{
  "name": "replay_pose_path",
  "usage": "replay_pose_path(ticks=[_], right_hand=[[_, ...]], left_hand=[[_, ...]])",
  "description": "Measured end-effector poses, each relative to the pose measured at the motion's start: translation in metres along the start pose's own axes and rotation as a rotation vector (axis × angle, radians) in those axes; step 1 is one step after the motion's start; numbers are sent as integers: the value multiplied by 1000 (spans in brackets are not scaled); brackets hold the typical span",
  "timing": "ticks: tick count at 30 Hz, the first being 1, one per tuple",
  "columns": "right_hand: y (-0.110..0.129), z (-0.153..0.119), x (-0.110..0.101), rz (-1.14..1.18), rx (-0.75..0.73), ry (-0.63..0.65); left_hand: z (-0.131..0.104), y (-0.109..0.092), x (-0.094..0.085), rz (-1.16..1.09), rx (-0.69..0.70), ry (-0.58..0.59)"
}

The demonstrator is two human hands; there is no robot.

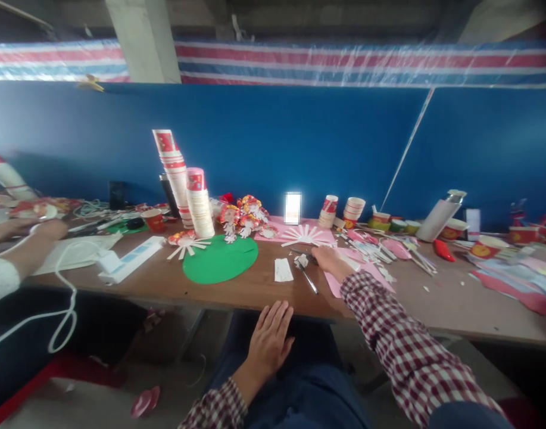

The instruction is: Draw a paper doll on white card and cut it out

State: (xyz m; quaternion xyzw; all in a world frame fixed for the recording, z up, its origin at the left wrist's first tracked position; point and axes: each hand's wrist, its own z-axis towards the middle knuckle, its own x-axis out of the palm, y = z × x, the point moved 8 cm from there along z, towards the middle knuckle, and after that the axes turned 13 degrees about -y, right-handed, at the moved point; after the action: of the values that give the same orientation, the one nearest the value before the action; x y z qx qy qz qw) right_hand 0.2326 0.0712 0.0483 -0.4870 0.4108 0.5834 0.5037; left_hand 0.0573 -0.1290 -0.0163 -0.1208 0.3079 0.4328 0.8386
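Observation:
My left hand [271,332] lies flat above my lap by the table's front edge, its fingers stretched out and holding nothing. Over on the table, my right hand [330,263] is closed beside a pink paper sheet [374,275]. A slim dark tip shows at its fingers; the kind is too small to make out. Close to those fingers are crumpled white paper scraps [301,260] and a pen [310,280]. A white paper piece [283,270] lies to their left. Behind, white paper strips [305,235] fan out over another pink sheet [268,232].
A green paper oval [219,262], a white power strip [134,260] and tall stacked paper cups [200,205] occupy the left side. Decorated cut cups [243,214] sit behind. At right stands a tilted thermos [441,215]. Another person's hand [49,231] is at far left.

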Motion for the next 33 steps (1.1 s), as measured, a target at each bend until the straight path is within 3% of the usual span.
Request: replay_pose_path(ticks=[12, 19, 21, 23, 26, 27, 30, 33], right_hand=[[-21, -4, 0, 448, 61, -29], [-9, -16, 3, 728, 144, -70], [-2, -23, -1, 783, 123, -97], [7, -31, -5, 815, 87, -120], [20, -45, -11, 803, 32, -159], [24, -51, -13, 782, 14, -169], [30, -66, -17, 685, -14, -207], [31, -77, -17, 583, -14, -222]], left_hand=[[-1, 0, 4, -12, -28, 5], [7, 4, -5, -92, -63, 18], [22, 18, -9, -171, -135, 33], [41, 45, -8, -205, -278, 58], [63, 94, 11, -142, -565, 213], [71, 104, 19, -126, -603, 249], [87, 124, 40, -104, -675, 321], [94, 130, 58, -84, -744, 392]])
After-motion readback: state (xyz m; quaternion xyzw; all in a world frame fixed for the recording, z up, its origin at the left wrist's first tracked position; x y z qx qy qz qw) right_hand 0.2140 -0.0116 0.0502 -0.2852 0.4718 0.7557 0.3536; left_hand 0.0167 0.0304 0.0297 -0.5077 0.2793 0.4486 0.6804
